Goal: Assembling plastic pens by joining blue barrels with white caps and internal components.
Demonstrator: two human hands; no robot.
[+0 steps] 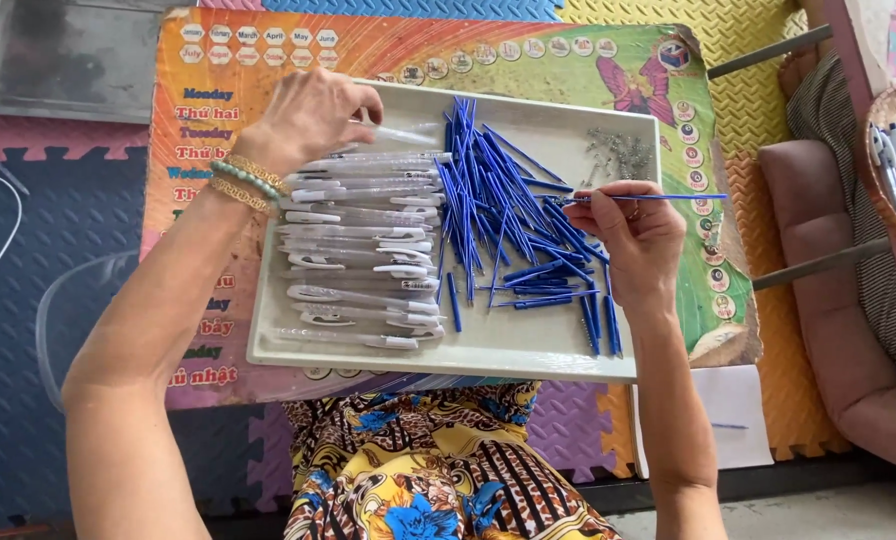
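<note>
Over the white tray (488,350), both forearms are extending forward. Near its right edge, the right hand (636,232) is pinching one blue refill (658,197), holding it level above the blue refill pile (498,215). At the far left corner, the left hand (303,118), wrist bent, is grasping a clear pen barrel (400,133) above the barrel stack (363,255).

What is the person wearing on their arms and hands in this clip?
Both arms are bare, with no sleeves or gloves. The left hand has a stack of bracelets at the wrist: green beads and gold-coloured bands. The right hand seems to have a ring on one finger.
</note>
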